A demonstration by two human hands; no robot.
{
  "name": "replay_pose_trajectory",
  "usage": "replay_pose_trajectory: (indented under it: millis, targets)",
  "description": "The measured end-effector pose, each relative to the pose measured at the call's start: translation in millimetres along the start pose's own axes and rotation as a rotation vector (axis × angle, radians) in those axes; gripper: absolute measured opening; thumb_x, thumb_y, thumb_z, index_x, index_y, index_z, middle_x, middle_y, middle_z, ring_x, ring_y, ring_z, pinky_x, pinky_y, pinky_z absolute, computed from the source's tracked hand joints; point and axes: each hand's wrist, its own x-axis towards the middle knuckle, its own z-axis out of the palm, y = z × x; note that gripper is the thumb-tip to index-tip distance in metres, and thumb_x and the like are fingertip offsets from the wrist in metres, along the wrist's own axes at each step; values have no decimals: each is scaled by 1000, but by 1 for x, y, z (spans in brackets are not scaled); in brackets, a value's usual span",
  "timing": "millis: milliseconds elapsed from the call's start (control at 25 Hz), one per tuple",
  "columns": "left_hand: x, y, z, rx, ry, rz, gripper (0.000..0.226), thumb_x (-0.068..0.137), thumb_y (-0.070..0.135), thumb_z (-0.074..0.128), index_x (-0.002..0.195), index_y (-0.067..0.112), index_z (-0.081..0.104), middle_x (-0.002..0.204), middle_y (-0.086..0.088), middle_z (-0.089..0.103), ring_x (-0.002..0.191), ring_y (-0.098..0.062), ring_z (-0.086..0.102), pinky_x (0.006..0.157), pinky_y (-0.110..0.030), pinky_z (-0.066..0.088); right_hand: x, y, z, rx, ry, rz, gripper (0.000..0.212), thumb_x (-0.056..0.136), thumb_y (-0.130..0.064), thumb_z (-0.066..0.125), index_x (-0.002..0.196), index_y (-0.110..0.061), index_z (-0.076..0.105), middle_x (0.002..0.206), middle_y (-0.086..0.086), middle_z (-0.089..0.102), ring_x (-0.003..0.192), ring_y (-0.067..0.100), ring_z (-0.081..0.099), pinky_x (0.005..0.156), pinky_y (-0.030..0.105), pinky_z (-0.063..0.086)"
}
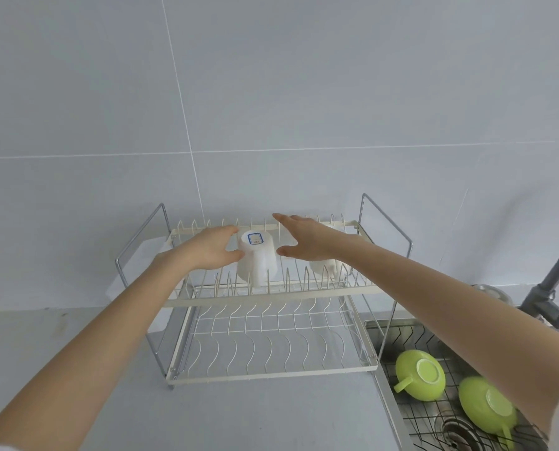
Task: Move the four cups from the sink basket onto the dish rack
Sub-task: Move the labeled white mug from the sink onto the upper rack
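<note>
A white cup (257,262) stands upside down on the top tier of the two-tier dish rack (271,296), a blue-edged sticker on its base. My left hand (206,249) curves around its left side, thumb and fingers touching it. My right hand (304,239) hovers open just to its right, fingers spread, apart from the cup. A second white cup (324,266) sits on the same tier, partly hidden behind my right wrist. Two green cups (421,374) (486,406) lie upside down in the wire sink basket (411,333) at the lower right.
The rack's lower tier (271,349) holds nothing. A grey faucet (554,288) rises at the right edge behind the sink. The sink drain (457,432) shows under the basket. A grey countertop (76,353) spreads to the left and front; a tiled wall stands behind.
</note>
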Motion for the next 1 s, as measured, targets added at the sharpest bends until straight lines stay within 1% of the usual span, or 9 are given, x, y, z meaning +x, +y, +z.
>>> replay_pose_trajectory:
  millis: [160,320,520,640,840,1000]
  targets:
    - [-25,28,-13,197,119,32,51,93,34,43,138,13,36,148,-6,39,135,-25,38,107,-37,34,-32,7,-14,-52,46,-4,64,94,-28,47,147,-14,14,153,8,27,137,27,31,110,39,30]
    - [-44,68,-17,247,226,80,50,93,37,42,139,18,35,149,0,37,135,-22,37,103,-37,36,-70,27,-27,-76,96,13,62,94,-29,46,147,-13,18,154,7,27,139,26,29,115,39,27]
    - [-52,125,-8,265,245,124,51,93,34,41,140,18,32,150,0,35,135,-23,37,104,-37,36,-114,61,-41,-71,148,47,60,93,-28,47,146,-13,22,153,7,29,138,25,30,113,37,27]
    - [-53,160,0,282,233,136,51,93,35,40,140,18,32,149,-1,36,134,-23,37,103,-37,36,-139,89,-50,-76,153,72,60,94,-28,47,146,-12,21,153,7,28,140,26,28,114,37,25]
    - [-47,218,18,270,227,168,50,93,35,40,139,18,34,146,-1,40,132,-23,41,100,-37,38,-172,143,-58,-81,124,106,60,94,-29,45,146,-13,19,155,6,25,142,24,24,116,37,23]
    - [-41,259,52,241,207,163,50,93,37,40,139,19,33,147,1,40,133,-23,40,101,-38,38,-197,192,-51,-41,87,142,60,94,-31,45,146,-15,19,155,5,26,142,23,24,117,37,22]
